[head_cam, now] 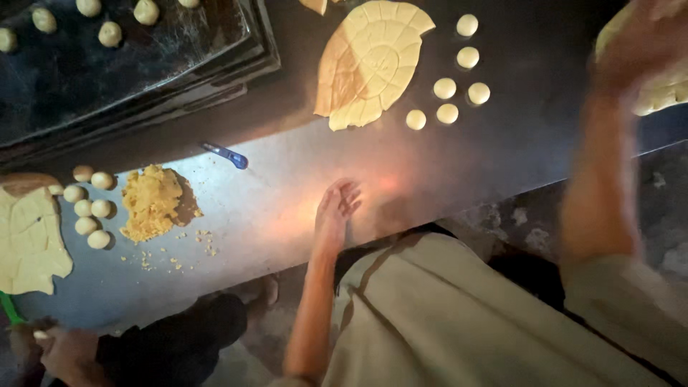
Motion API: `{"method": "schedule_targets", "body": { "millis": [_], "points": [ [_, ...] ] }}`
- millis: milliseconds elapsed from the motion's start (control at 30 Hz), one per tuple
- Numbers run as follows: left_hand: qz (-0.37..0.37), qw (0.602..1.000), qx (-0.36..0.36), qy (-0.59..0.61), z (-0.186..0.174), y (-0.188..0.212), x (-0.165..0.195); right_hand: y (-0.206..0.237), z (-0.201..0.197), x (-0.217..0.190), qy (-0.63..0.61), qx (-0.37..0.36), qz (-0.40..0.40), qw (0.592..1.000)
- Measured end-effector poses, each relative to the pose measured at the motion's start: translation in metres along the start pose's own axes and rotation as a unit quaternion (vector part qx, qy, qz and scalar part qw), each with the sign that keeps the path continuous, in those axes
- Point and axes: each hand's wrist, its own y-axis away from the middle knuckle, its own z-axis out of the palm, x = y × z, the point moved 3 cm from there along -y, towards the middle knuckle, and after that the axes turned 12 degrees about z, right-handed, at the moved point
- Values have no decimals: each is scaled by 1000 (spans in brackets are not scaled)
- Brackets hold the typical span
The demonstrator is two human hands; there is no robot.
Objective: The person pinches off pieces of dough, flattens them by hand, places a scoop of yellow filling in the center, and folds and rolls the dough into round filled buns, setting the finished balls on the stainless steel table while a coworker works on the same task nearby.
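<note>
- pale cream dough sheet at twelve o'clock, scored with a spiral and spokes
- pale cream dough balls at one o'clock
- yellow crumbly filling at nine o'clock
- blue knife
- dark baking trays at eleven o'clock
- grey table

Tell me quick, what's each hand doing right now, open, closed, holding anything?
Left hand: open, fingers spread flat on the metal table, holding nothing.
Right hand: raised, blurred, by a slab of dough; grip cannot be told.

A bakery workroom: a long metal desk carries scored dough sheets at top centre, rows of dough balls, crumbly filling, and stacked dark baking trays at upper left
</note>
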Motion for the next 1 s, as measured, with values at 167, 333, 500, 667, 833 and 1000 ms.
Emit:
{"method": "schedule_targets", "body": {
  "millis": [167, 333, 500, 667, 833, 1000],
  "points": [
    [8, 999, 16, -32, -24, 15, 9, 172, 97, 68, 181, -197, -124, 956],
    [22, 990, 39, -130, -87, 12, 13, 267, 70, 102, 195, -216, -136, 947],
    [125, 925, -27, -358, -111, -47, 11, 281, 70, 95, 98, -255, -85, 958],
    [224, 750, -12, -623, -55, -171, 35, 284, 71, 98, 58, -243, -81, 965],
    [281, 634, 93, -714, 21, -273, 39, 277, 82, 110, 69, -232, -70, 968],
    [282, 656, 74, -696, 48, -303, 15, 271, 89, 124, 95, -277, -48, 955]
  ]
}}
